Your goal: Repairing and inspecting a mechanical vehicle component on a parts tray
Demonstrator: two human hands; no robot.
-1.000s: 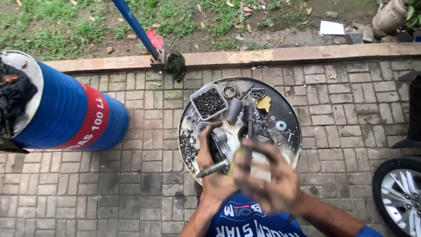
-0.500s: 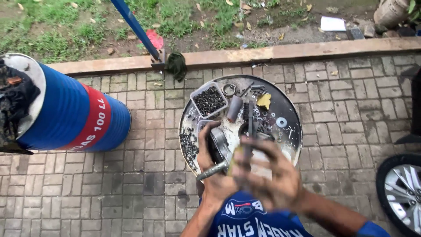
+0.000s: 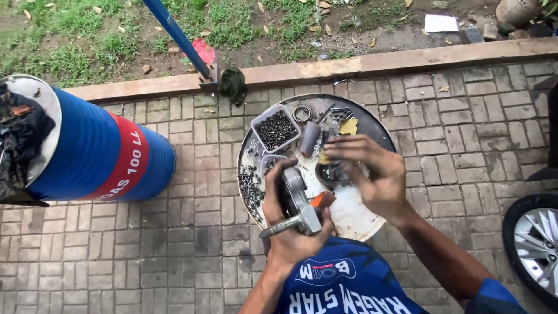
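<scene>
My left hand (image 3: 289, 224) grips a grey metal part (image 3: 296, 200) with a threaded bolt sticking out to the lower left; an orange bit shows beside it. My right hand (image 3: 372, 171) hovers over a round metal tray (image 3: 372, 125), fingers curled around something small and dark that I cannot make out. On the tray stand a small tub of dark screws (image 3: 276, 129), a metal ring (image 3: 301, 113), a grey cylinder (image 3: 310, 138), a yellow scrap (image 3: 349, 126) and loose bolts (image 3: 251, 189) along the left rim.
A blue drum with a red band (image 3: 99, 154) lies on the brick paving at left. A blue pole (image 3: 177, 36) rises from the kerb. A car wheel (image 3: 535, 247) sits at the right edge. Grass and litter lie beyond the kerb.
My left hand has lifted the metal part with its bolt slightly. My right hand has shifted right and upward over the tray, uncovering the part.
</scene>
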